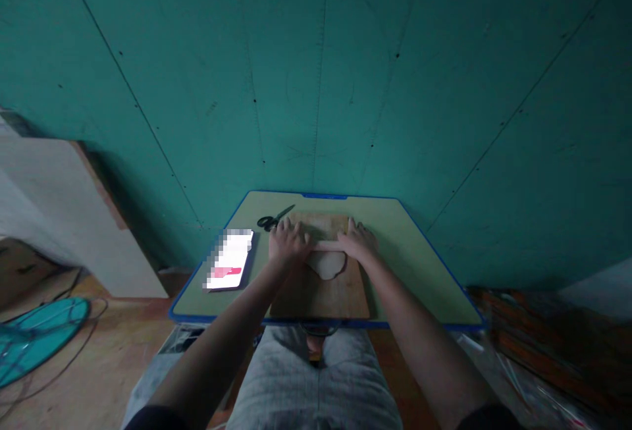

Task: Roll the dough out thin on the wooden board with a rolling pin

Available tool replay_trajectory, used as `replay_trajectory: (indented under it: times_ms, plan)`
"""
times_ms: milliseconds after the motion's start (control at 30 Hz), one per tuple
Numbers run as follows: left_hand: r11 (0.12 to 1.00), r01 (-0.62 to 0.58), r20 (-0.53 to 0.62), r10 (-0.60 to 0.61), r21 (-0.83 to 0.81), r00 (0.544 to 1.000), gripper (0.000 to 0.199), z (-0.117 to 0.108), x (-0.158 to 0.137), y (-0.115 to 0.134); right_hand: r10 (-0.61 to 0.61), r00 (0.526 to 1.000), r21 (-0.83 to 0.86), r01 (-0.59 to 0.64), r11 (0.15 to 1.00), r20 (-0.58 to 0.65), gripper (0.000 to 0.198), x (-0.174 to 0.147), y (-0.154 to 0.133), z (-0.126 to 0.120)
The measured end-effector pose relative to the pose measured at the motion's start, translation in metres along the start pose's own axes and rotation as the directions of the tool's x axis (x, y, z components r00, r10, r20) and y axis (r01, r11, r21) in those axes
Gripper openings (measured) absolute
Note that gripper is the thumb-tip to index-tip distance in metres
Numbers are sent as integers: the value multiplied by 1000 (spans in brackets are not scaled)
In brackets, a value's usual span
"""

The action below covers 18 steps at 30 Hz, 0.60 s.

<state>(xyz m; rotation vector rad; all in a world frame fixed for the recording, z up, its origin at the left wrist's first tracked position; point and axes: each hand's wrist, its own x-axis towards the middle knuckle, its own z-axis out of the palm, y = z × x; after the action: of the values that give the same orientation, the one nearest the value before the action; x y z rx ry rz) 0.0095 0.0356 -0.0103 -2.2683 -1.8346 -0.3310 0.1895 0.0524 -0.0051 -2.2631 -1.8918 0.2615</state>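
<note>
A pale rolling pin (326,245) lies crosswise on a wooden cutting board (320,301), with only its middle showing between my hands. My left hand (288,240) is closed over the left end of the pin, near the board's left edge. Over its right end my right hand (359,239) is closed in the same way. A flattened, rounded piece of dough (326,267) spreads on the board just below the pin, on the side nearer to me. The pin's ends are hidden under my palms and fingers.
Black-handled scissors (269,222) lie beyond my left hand. A lit tablet (231,259) rests on the left of the small blue-edged table (419,272). A green wall (316,87) stands right behind the table. A white panel (89,213) leans at left.
</note>
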Motion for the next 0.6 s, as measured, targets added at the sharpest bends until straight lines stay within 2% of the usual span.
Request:
replay_trajectory:
  times_ms: [133,333,467,600]
  plan:
    - [999,37,-37,-37,-11,999,44,-4,-17,5,-16,1000,-47,17,999,8,65,-23,0,-4]
    - [999,10,-44,-12,-47,999,53,-4,-36,4,-112,991,-106,104,989,-73,54,-49,6,1]
    - [998,-61,-48,62,12,997,60,-2,-51,2,-163,980,-105,152,983,-110,55,-62,13,6]
    - [984,-175,-89,178,45,980,58,-3,-66,-2,-253,954,-132,233,963,-163,56,-82,20,12]
